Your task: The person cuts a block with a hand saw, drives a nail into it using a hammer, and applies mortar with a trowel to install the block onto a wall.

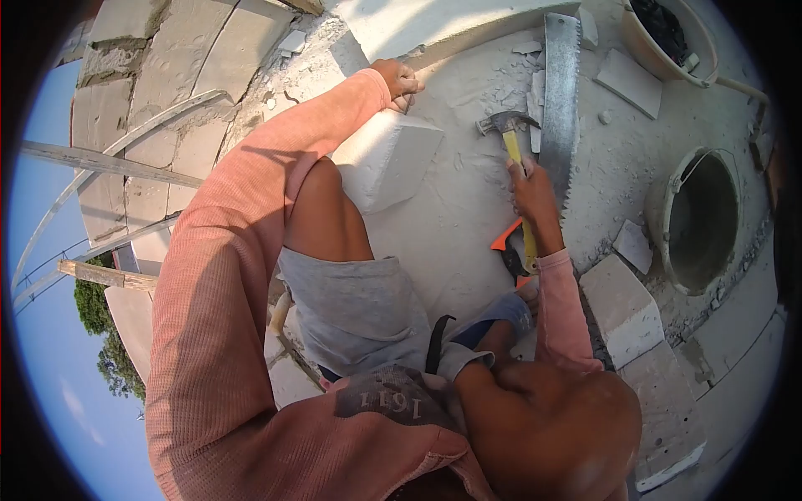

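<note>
The right hand [533, 185] has its fingers wrapped round the hammer [511, 147], just below its head, left of the saw [559, 104]. The left hand [398, 82] is by the white block's [403, 159] far edge, fingers curled in; I cannot tell what they pinch. A bucket [662, 227] stands right.

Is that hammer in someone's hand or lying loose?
In hand: the right hand is wrapped around the hammer, its yellow handle showing on both sides of the grip.

A passage lies between the white block [403, 159] and the hammer [512, 145], beside which the saw [561, 92] obstructs
</note>
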The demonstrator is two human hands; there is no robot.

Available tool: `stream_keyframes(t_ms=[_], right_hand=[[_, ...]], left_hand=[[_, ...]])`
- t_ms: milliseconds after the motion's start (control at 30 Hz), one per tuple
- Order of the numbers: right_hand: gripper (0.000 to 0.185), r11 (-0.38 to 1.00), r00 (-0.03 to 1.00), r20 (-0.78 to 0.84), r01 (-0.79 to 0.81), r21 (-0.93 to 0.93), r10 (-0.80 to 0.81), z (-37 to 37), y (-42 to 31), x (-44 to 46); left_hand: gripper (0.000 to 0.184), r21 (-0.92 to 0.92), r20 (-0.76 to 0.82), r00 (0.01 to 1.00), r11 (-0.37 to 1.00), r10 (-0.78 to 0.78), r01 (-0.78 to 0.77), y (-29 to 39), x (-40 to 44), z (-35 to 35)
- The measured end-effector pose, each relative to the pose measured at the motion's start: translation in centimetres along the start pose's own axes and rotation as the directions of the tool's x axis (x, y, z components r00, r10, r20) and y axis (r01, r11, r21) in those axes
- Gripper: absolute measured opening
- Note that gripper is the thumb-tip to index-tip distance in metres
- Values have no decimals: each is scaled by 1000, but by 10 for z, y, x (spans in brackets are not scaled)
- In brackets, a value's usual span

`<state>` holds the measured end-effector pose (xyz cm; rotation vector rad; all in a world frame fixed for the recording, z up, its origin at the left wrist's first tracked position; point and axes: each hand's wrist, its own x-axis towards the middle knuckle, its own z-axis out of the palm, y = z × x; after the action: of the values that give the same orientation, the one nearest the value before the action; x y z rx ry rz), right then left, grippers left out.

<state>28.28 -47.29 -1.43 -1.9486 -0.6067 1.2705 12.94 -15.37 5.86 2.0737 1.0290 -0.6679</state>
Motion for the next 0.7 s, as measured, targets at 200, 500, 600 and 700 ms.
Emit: stream_keyframes(t_ms=[200, 500, 600, 700], right_hand=[[37, 992, 992, 1, 123, 17, -123, 19, -21, -14], [41, 998, 972, 224, 69, 7, -69, 29, -7, -4], [44, 999, 976, 215, 32, 6, -33, 19, 4, -35], [45, 999, 984, 177, 12, 53, -21, 27, 20, -44]], left_hand=[[40, -73, -166, 986, 997, 5, -17, 12, 7, 7], [36, -357, -241, 967, 920, 79, -164, 20, -33, -6], [38, -384, -150, 984, 912, 96, -147, 22, -56, 1], [41, -399, -51, 985, 901, 163, -169, 32, -66, 15]])
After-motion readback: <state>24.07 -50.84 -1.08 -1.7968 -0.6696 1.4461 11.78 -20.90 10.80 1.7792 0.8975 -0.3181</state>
